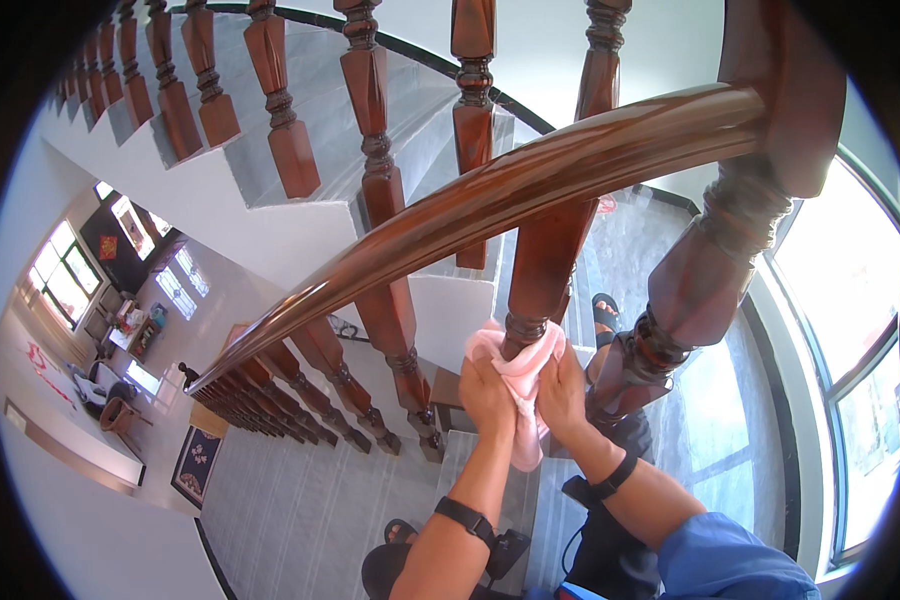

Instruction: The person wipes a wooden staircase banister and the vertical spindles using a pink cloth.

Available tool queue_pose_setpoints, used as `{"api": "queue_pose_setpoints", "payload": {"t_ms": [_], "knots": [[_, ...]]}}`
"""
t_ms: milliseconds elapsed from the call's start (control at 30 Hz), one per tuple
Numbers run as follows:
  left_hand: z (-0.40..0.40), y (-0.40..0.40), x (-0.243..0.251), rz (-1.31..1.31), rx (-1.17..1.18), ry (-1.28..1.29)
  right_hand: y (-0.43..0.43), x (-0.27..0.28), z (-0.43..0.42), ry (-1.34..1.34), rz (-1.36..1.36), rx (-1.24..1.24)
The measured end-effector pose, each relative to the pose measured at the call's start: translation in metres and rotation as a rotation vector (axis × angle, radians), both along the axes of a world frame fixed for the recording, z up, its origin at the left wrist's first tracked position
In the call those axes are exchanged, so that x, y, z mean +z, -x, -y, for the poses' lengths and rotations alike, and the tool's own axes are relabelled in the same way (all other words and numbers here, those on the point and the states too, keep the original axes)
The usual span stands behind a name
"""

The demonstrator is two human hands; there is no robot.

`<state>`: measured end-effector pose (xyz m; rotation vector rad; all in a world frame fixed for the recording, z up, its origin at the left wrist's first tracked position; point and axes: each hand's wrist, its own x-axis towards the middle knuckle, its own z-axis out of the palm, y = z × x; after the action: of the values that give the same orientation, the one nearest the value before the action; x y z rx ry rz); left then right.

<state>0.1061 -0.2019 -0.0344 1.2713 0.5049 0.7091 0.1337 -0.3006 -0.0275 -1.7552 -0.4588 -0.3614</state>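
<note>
A pink cloth is wrapped around the lower turned part of a dark wooden baluster, beneath the stair handrail. My left hand grips the cloth on the left side of the baluster. On its right side my right hand holds the same cloth. The cloth's lower end hangs between my wrists. Both sets of fingertips are partly hidden by the cloth and the hands themselves.
The polished wooden handrail curves above my hands to a thick newel post at the right. Further balusters line the marble stairs. A window stands at the right; furniture is visible far below left.
</note>
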Motion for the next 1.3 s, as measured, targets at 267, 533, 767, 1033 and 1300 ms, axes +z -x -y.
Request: {"api": "queue_pose_setpoints", "payload": {"t_ms": [267,533,767,1033,1300], "knots": [[-0.04,0.041,0.046,0.231,0.1,0.269,0.059,0.029,-0.008,0.064,0.053,0.086],[-0.079,0.075,0.095,0.423,0.319,0.234,0.047,0.038,-0.068,-0.118,-0.162,0.256],[-0.125,0.039,0.053,0.221,0.345,-0.026,0.009,0.058,-0.131,-0.371,-0.157,0.197],[-0.135,0.032,0.056,0.226,0.263,-0.143,0.007,0.064,-0.178,-0.414,-0.186,0.313],[-0.126,0.035,0.024,0.033,0.267,-0.122,-0.013,-0.038,-0.164,0.106,0.147,0.234]]}}
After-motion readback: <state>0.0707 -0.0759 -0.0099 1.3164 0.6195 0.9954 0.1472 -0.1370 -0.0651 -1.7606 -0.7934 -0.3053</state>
